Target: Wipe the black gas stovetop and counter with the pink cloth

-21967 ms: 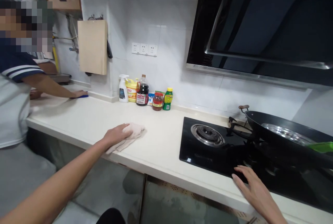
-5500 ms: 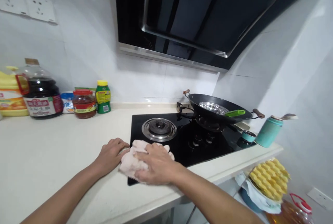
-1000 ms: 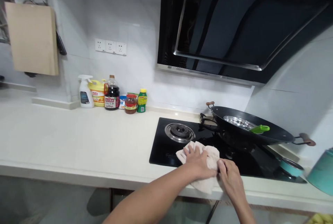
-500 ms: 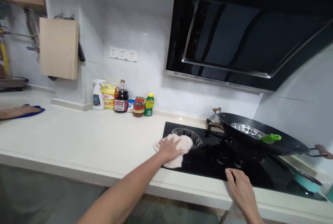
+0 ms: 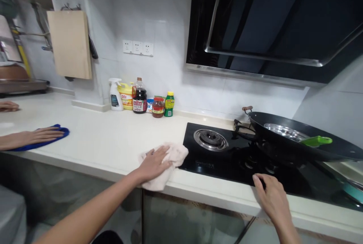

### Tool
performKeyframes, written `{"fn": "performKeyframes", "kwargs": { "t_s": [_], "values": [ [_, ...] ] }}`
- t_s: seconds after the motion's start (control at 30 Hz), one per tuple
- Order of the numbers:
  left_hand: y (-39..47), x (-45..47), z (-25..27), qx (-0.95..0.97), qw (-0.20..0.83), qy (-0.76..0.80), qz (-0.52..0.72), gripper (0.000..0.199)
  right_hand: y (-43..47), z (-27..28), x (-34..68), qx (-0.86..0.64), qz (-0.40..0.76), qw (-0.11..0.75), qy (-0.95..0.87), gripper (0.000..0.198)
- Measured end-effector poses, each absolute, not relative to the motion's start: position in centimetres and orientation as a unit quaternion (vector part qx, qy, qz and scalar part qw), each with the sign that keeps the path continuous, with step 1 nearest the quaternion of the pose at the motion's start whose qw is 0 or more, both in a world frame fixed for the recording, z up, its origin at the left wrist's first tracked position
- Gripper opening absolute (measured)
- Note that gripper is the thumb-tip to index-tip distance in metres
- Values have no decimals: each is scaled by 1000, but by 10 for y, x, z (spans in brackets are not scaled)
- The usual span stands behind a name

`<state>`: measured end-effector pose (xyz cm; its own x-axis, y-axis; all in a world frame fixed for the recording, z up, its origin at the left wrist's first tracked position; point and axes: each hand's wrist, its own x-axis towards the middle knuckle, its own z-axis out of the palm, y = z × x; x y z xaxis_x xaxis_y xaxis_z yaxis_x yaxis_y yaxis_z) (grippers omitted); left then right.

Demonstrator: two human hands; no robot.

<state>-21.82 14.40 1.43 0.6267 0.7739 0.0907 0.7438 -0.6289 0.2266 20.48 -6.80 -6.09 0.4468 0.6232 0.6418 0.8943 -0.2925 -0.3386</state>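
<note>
My left hand presses down with its fingers over a pale pink cloth. The cloth lies on the white countertop at its front edge, and its right corner overlaps the left edge of the black gas hob. At the hob's front edge rests my right hand, loosely bent, the thumb apart from the fingers and nothing held. A bare burner is between and beyond my hands. On the right side of the hob sits a black wok containing a shiny metal piece and a green-handled utensil.
Another person's hand lies flat on a blue cloth at the left. Along the wall stand a spray bottle, a dark sauce bottle, a jar and other containers. A range hood overhangs the hob.
My left hand has slid the pink cloth leftward off the hob onto the countertop. My right hand stays at the hob's front edge. The other person's hand and blue cloth have come nearer the front edge.
</note>
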Motion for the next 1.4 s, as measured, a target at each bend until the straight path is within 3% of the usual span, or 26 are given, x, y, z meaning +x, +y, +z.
{"fn": "performKeyframes", "kwargs": {
  "t_s": [0.17, 0.4, 0.63, 1.0, 1.4],
  "values": [
    [77, -185, 14, 930, 118, 324, 127, 63, -71, -55, 199, -797, -183, 326, -474, 52],
    [27, -67, 9, 959, 190, 177, 110, 80, -71, -55, 201, -812, -165, 313, -464, 57],
    [10, 10, 12, 962, 192, 154, 113, 68, -74, -57, 213, -795, -136, 359, -470, 65],
    [61, -141, 4, 926, 104, 284, 226, 44, -74, -52, 209, -830, -126, 315, -442, 64],
    [141, -326, -2, 793, -59, 567, 214, 54, -74, -55, 209, -825, -156, 272, -470, 59]
  ]
}}
